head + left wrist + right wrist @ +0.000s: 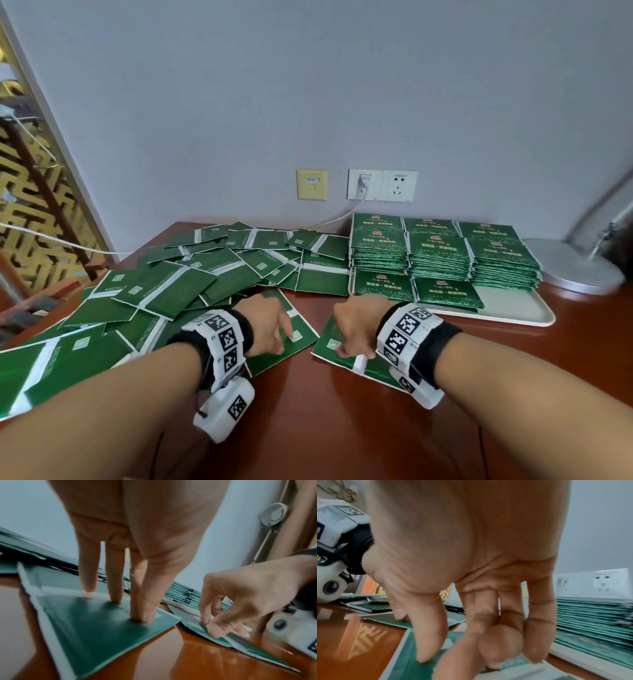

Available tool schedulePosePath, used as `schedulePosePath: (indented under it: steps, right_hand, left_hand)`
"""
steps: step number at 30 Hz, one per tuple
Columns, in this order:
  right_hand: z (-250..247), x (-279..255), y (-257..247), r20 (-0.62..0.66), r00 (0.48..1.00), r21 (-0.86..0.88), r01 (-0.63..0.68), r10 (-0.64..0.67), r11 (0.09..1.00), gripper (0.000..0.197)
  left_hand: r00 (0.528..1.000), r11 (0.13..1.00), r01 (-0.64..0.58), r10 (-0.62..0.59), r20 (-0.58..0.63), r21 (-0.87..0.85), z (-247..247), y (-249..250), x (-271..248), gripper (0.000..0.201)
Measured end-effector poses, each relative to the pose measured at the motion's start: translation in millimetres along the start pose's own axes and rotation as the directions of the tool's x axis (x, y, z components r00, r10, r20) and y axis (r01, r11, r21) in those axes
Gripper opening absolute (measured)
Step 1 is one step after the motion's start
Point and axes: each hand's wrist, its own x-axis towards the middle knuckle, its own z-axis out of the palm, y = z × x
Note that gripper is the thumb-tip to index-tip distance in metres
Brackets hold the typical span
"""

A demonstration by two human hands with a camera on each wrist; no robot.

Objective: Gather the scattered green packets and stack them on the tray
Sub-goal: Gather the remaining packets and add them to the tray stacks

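Loose green packets (178,284) sprawl across my glossy counter (329,411); neat stacks fill the white tray (513,308) at right. My left hand (265,323), fingers straight, presses one packet (274,359) flat. My right hand (356,329) pinches another packet (346,356) by its edge; it may slip or drag its neighbour

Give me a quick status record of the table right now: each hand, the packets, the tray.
left hand: straight fingers pressing a loose green packet flat on the table
right hand: fingers pinching the edge of a second packet lying on the table
scattered pile: many packets, overlapping, left of the tray, mostly back side up
tray: white, on the right, holding neat stacks of packets in rows; front right corner bare
lamp base: right of the tray
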Motion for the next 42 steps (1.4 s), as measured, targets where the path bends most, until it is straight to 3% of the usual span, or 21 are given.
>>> schedulePosePath:
  steps: [5,10,14,18,21,23,27,32,39,42]
  right_hand:
    - [14.2,-36.0,30.5,0.052,0.994,0.028,-0.098,0.096,0.995,0.052]
    - [31.9,-69.5,58.7,0.083,0.967,0.014,-0.244,0.242,0.97,0.049]
    - [45.7,-93.2,81.4,0.107,0.927,0.041,-0.365,0.359,0.93,0.046]
    - [49.1,-107.9,99.6,0.208,0.889,0.216,-0.448,0.408,0.867,0.044]
    - [48.4,-111.8,112.5,0.069,0.912,0.163,-0.409,0.403,0.898,0.034]
    - [51.3,-111.4,118.9,0.005,0.94,0.156,-0.336,0.34,0.929,0.026]
    - [60.0,-104.6,126.8,0.089,0.982,0.241,-0.183,0.166,0.953,0.054]
    - [56.1,-92.6,134.1,0.182,0.96,0.195,-0.246,0.212,0.949,0.062]
    - [56.0,-77.3,136.0,0.223,0.952,0.165,-0.248,0.209,0.955,0.081]
    - [52.7,-72.4,133.4,0.242,0.948,0.162,-0.249,0.206,0.955,0.079]
  left_hand:
    - [0.992,0.991,-0.129,0.129,-0.013,0.029,8.4,33.2,5.1,0.046]
    - [0.97,0.973,-0.228,0.23,0.074,-0.035,19.4,68.6,18.2,0.056]
    - [0.947,0.951,-0.31,0.308,0.093,-0.001,23.3,97.2,24.3,0.051]
    - [0.903,0.9,-0.427,0.419,0.099,0.09,26.0,119.6,30.3,0.029]
    - [0.886,0.878,-0.465,0.46,0.063,0.115,28.0,129.0,37.6,0.021]
    - [0.886,0.874,-0.462,0.461,0.047,0.149,28.1,132.5,43.2,0.023]
    - [0.907,0.883,-0.421,0.416,0.07,0.21,20.7,139.5,52.7,0.043]
    - [0.935,0.881,-0.352,0.32,0.151,0.314,14.2,147.7,61.9,0.073]
    - [0.944,0.855,-0.305,0.214,0.25,0.421,9.5,154.9,66.8,0.08]
    - [0.947,0.844,-0.284,0.173,0.271,0.454,6.2,155.3,68.1,0.087]
